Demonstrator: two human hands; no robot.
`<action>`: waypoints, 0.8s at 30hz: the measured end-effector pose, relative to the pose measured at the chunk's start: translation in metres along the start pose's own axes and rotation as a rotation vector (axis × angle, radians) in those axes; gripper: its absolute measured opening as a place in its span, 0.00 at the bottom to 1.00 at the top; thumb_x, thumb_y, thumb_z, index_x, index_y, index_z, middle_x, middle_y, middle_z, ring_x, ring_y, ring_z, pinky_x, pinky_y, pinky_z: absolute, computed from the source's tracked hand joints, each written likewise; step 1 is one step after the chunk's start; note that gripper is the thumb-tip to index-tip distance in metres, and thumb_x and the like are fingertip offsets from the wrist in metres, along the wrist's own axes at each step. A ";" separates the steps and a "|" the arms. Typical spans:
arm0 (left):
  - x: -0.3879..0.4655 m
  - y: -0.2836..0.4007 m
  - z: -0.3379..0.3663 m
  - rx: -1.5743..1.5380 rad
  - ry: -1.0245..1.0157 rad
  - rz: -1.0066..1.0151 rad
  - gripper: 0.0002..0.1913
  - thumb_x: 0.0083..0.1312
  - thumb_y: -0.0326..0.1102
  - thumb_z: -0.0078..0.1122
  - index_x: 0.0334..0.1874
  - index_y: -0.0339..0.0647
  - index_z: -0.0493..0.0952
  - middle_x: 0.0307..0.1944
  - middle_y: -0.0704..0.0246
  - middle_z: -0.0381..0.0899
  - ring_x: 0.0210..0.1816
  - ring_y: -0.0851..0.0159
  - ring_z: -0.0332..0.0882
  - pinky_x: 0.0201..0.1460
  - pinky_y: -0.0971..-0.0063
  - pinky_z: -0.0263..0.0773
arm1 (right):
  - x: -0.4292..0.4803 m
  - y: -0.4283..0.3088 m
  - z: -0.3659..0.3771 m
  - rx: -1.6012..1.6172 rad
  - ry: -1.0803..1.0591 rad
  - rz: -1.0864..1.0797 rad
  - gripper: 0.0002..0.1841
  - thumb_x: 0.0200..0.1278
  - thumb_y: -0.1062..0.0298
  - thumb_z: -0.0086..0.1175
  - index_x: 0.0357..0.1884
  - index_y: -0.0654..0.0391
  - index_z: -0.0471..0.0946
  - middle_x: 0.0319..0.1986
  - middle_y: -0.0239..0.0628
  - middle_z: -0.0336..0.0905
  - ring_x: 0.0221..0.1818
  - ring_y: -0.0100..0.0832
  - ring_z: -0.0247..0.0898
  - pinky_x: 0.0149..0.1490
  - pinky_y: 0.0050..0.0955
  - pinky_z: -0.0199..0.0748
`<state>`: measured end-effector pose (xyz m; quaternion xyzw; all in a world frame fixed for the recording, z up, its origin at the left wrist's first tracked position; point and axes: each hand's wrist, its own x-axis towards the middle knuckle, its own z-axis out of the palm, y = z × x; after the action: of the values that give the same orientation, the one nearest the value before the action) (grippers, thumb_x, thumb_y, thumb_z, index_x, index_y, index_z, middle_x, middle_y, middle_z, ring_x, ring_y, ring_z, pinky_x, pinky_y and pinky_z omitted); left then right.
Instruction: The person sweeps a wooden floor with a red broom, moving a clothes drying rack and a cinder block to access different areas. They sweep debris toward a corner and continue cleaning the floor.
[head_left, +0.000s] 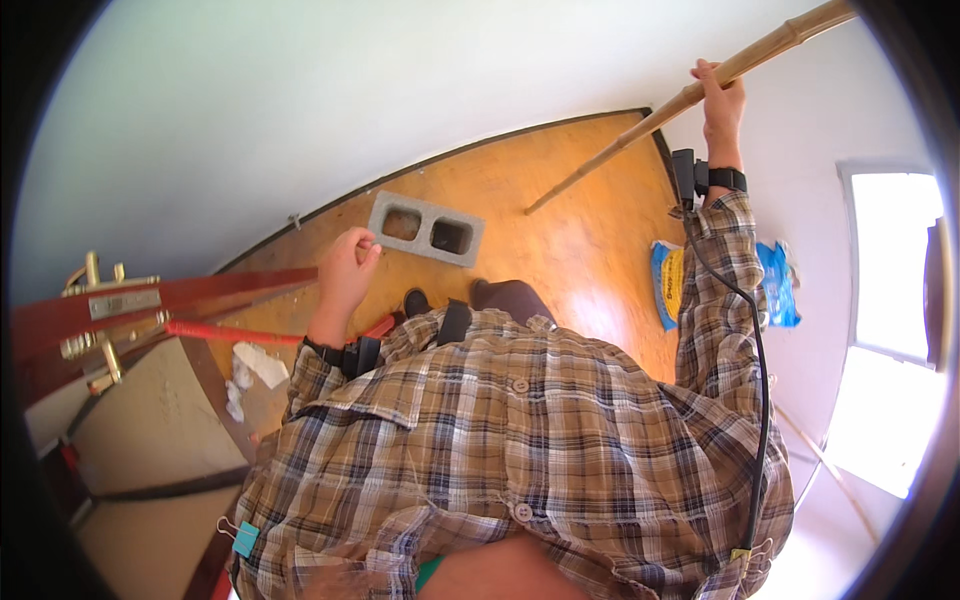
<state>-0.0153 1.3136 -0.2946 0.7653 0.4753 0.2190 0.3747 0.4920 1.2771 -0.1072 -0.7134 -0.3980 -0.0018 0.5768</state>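
Note:
My right hand (721, 101), raised at the upper right, is closed around a long bamboo pole (637, 129). The pole slants from the top right corner down towards the wooden floor, its thin end over the floor beyond the concrete block. My left hand (349, 270) is at the left with bent fingers and nothing seen in it. Its fingertips appear beside the left end of a grey hollow concrete block (425, 226), which has two openings and rests on the floor; whether they touch cannot be told.
At the left stands a dark red door (225, 289) with brass lock hardware (112, 360). White scraps (259, 364) lie near it. Blue and yellow bags (666, 285) sit beyond my right arm. A wall (337, 82) borders the floor; a window (896, 262) is at the right.

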 end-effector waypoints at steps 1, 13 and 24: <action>-0.003 -0.002 0.001 0.016 -0.031 -0.029 0.09 0.55 0.34 0.58 0.36 0.40 0.73 0.31 0.67 0.76 0.24 0.65 0.71 0.30 0.72 0.68 | 0.008 0.010 0.009 0.018 0.017 -0.053 0.11 0.55 0.67 0.58 0.33 0.63 0.72 0.25 0.36 0.76 0.30 0.27 0.73 0.38 0.26 0.71; -0.037 0.035 0.055 0.142 0.012 -0.265 0.10 0.54 0.34 0.59 0.36 0.39 0.74 0.29 0.64 0.77 0.25 0.64 0.74 0.31 0.70 0.69 | 0.119 0.087 0.082 0.055 -0.218 -0.144 0.18 0.55 0.61 0.58 0.40 0.64 0.71 0.27 0.37 0.77 0.30 0.25 0.73 0.39 0.25 0.72; -0.043 0.066 0.083 0.228 -0.067 -0.388 0.11 0.55 0.37 0.59 0.37 0.39 0.75 0.29 0.65 0.78 0.29 0.61 0.76 0.33 0.70 0.70 | 0.077 0.043 0.083 -0.092 -0.132 -0.063 0.31 0.52 0.64 0.60 0.54 0.65 0.58 0.29 0.44 0.72 0.30 0.35 0.71 0.32 0.33 0.71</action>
<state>0.0595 1.2269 -0.2932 0.7037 0.6227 0.0623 0.3364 0.5305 1.3884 -0.1347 -0.7248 -0.4566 0.0089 0.5157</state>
